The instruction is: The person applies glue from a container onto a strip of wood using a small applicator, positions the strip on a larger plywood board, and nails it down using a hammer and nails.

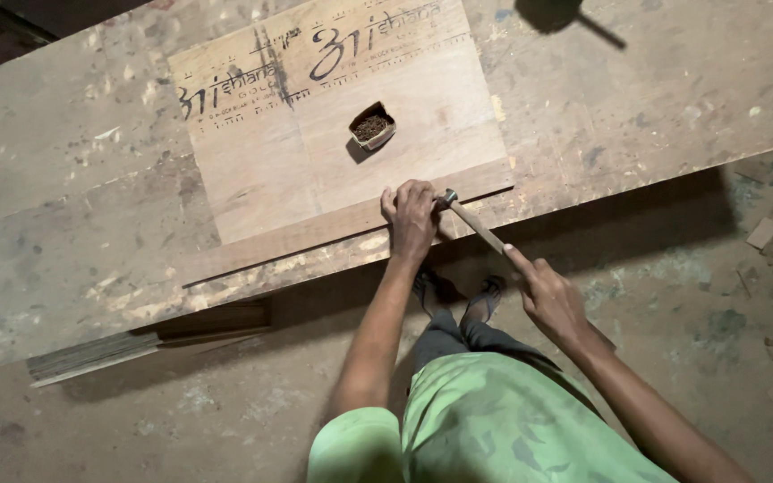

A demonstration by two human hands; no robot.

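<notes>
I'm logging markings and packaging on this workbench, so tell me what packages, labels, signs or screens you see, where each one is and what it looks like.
Printed marking: along the far edge of the plywood sheet, large dark stencilled characters on pale brown wood, partly smeared.
Small box: on the sheet, beyond the left hand, open-topped, pale card, filled with small dark pieces, probably nails.
No signs or screens in view.

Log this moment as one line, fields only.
left hand: pressed on wood strip | right hand: holds hammer | plywood sheet on workbench | small box of nails on sheet
</notes>
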